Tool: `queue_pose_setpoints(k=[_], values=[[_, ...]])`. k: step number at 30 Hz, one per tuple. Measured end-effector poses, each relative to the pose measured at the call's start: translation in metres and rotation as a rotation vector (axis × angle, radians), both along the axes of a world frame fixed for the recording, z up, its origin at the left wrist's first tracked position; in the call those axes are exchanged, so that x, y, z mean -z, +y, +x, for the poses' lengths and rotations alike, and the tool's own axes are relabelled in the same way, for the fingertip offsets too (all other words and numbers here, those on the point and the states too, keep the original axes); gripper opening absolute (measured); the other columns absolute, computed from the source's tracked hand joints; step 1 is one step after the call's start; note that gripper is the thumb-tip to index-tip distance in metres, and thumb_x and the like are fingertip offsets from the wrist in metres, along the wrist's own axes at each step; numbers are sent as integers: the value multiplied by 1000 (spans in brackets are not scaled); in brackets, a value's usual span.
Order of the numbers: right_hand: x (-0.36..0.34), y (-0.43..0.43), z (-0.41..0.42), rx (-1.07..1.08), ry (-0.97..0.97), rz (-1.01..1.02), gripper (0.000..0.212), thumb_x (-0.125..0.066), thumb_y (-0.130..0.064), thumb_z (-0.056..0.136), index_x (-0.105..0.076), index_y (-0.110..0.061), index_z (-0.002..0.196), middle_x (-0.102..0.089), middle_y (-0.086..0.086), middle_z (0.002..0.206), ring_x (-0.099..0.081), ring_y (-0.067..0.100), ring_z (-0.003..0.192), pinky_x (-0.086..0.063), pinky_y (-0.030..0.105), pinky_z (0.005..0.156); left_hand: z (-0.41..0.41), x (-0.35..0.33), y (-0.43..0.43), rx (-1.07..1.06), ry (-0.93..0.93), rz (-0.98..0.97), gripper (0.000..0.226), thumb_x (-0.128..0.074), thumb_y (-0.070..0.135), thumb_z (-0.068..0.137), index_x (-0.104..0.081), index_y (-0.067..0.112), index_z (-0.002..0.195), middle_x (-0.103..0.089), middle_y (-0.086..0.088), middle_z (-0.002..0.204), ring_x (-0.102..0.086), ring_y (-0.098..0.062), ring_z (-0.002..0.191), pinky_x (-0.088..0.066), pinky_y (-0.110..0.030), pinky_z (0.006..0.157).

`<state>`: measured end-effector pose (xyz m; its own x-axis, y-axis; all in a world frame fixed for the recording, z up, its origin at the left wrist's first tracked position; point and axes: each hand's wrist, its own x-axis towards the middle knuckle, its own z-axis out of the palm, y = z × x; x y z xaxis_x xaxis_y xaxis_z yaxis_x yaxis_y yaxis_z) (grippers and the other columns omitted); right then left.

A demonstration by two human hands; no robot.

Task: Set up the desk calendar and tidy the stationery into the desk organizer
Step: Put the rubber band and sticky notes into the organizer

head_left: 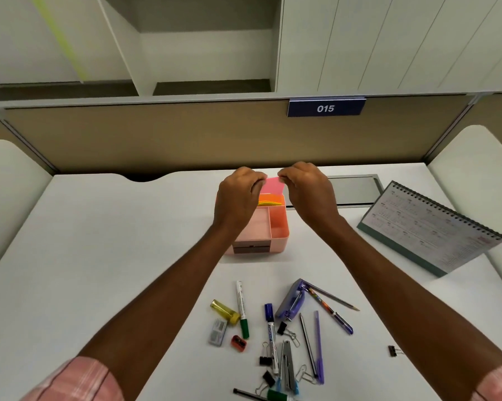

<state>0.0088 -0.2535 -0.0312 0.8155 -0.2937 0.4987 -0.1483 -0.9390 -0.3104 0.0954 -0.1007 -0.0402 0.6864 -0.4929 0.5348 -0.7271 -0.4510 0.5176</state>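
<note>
A pink desk organizer (277, 233) stands mid-desk; its back compartment holds orange and yellow sticky notes (269, 201). Above that compartment both hands pinch a pink sticky-note pad (273, 185): my left hand (238, 198) at its left edge, my right hand (307, 189) at its right edge. The desk calendar (429, 230) stands propped up at the right. Loose stationery lies near the front edge: a green marker (242, 309), a blue marker (271, 337), a purple stapler (291, 301), pens (318, 345), binder clips (265, 360), a yellow tube (225, 312) and a red sharpener (238, 342).
A tan partition with a blue "015" sign (325, 107) backs the desk. A grey cable hatch (354, 188) sits behind my right hand. One binder clip (393, 351) lies apart at the right. A box of staples (218, 332) is beside the sharpener.
</note>
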Motion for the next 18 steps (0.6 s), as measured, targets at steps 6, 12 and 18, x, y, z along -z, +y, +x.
queue_pose_setpoints(k=[6,12,18], values=[[21,-7,17,59,102,44,15,-63,-8,95,-78,-9,99,-74,9,96,-65,30,93,-55,40,69,15,22,-10,-13,52,107,20,-65,16,99,-80,12,111,-77,-5,109,-72,-23,96,-58,-38,84],[47,-8,20,104,240,56,17,-63,-11,93,-78,-19,95,-74,2,94,-63,25,93,-55,35,67,19,44,-12,-45,105,250,24,-61,29,103,-80,21,115,-77,0,116,-70,-19,102,-54,-29,85],[67,-7,27,91,327,53,25,-61,-4,92,-80,-18,98,-76,3,92,-61,25,92,-52,33,64,22,58,-13,-64,234,403,30,-58,29,104,-73,22,129,-74,-2,127,-69,-23,109,-55,-33,97]])
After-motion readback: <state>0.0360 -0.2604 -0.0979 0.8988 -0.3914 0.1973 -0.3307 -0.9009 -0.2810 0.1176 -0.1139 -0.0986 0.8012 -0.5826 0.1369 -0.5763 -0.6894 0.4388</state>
